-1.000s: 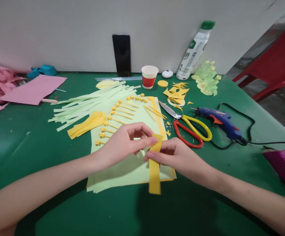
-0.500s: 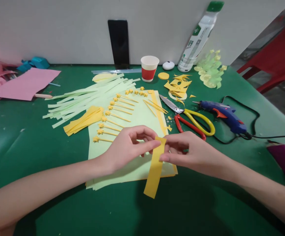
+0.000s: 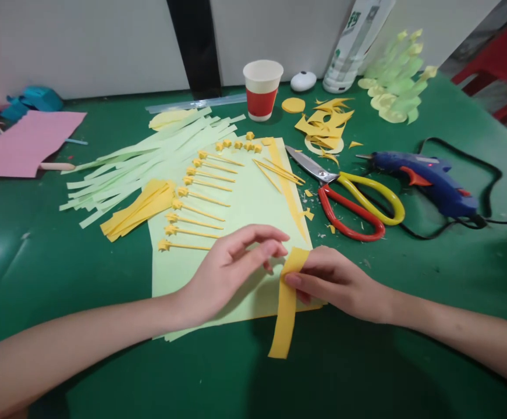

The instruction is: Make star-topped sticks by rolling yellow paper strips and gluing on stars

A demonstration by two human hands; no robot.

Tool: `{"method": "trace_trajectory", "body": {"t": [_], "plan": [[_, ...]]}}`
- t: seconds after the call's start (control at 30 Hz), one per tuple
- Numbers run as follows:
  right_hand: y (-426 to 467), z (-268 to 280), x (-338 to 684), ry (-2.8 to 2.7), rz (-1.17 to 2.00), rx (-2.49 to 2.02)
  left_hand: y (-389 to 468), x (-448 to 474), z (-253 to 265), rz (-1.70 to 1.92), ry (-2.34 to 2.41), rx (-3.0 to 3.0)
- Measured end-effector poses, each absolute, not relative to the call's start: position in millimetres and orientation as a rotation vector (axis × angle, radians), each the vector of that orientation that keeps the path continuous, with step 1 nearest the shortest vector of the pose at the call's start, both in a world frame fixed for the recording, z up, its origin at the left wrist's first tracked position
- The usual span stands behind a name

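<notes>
Tabletop, green beneath yellow strip, pale wall behind, red chair beyond.

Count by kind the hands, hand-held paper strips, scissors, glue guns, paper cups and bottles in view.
Hands: 2, the left hand and the right hand
Held yellow strip: 1
Scissors: 1 pair
Glue gun: 1
Paper cup: 1
Bottle: 1
Total: 7
</notes>
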State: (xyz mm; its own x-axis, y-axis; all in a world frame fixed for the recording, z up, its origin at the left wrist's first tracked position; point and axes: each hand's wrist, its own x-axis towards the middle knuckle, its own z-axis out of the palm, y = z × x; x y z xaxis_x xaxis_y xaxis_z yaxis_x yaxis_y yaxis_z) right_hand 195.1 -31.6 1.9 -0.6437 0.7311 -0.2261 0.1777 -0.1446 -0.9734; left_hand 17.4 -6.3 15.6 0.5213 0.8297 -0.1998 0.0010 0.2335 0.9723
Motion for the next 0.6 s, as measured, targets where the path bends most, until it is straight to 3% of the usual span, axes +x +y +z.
{"method": "trace_trajectory", "body": {"t": [0.6], "plan": [[-25.4, 0.4, 202.1, -1.696, 1.965, -1.033, -2.8, 16.3, 6.5, 0.488, 0.816, 1.204]]}}
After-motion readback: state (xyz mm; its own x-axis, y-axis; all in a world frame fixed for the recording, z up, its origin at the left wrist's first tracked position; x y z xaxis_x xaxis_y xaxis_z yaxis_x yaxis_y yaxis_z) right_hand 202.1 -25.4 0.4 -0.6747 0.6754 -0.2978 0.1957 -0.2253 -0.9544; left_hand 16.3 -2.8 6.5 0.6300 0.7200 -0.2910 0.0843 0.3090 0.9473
